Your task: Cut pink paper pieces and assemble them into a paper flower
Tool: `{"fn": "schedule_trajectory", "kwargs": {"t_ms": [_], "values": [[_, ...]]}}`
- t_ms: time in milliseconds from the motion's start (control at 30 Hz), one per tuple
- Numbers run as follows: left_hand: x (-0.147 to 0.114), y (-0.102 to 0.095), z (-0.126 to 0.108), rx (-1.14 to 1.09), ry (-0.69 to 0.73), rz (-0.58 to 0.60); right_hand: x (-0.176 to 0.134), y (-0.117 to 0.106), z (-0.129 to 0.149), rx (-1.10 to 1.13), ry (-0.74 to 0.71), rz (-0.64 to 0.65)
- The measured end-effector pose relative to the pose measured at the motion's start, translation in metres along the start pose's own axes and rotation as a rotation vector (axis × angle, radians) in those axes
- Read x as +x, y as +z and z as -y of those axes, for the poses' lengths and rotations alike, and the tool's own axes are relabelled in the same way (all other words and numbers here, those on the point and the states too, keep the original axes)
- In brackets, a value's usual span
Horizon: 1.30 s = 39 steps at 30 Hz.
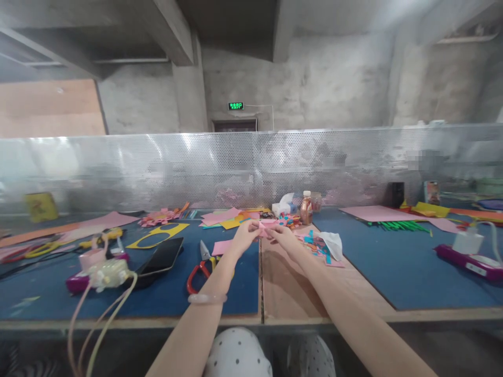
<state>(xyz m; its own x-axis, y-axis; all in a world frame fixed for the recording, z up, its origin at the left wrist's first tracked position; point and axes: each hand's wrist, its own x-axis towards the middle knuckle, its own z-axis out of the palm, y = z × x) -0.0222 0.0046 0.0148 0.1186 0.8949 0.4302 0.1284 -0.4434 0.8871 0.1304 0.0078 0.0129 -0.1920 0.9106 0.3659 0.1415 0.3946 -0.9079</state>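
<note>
1. The person's left hand [247,234] has its fingers curled and drawn together; thumb and fingertips seem to pinch a small pink paper piece [268,224].
2. The right hand [283,235] meets it from the other side, its fingers bent on the same piece. How each finger is placed is too small to tell.
3. The pink paper piece is between the two hands, above the far part of the brown board [291,301].
4. On the wall, a green lit sign [236,106] reads "EXIT", with Chinese characters over this word. On the bottle [306,208] and the yellow box [41,207] I cannot read any writing.
5. The brown board lies between two blue mats, and a dark seam runs along its left side, toward the table's front edge [157,321].
6. Left of the seam, red-handled scissors [192,285] lie near the left forearm, and a black phone [163,256] lies farther left.
7. Beside the right forearm are coloured scraps [314,242] and a white tissue [334,244].
8. Behind the table, a perforated metal screen [188,167] bounds the reach forward.
</note>
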Motion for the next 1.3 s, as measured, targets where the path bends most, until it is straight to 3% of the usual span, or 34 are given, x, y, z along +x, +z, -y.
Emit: {"fn": "schedule_trajectory", "kwargs": {"t_ms": [567, 767, 1300], "values": [[-0.0019, 0.0007, -0.0048, 0.004, 0.005, -0.026, -0.0023, -0.0014, 0.0012, 0.068, 0.035, -0.011], [-0.0025, 0.0019, -0.0043, -0.041, 0.043, 0.05, -0.0032, -0.0009, 0.0057, 0.146, 0.022, -0.053], [0.0013, 0.0031, -0.001, -0.003, 0.128, 0.048, -0.0046, -0.0006, 0.0078, 0.088, -0.011, -0.058]]}}
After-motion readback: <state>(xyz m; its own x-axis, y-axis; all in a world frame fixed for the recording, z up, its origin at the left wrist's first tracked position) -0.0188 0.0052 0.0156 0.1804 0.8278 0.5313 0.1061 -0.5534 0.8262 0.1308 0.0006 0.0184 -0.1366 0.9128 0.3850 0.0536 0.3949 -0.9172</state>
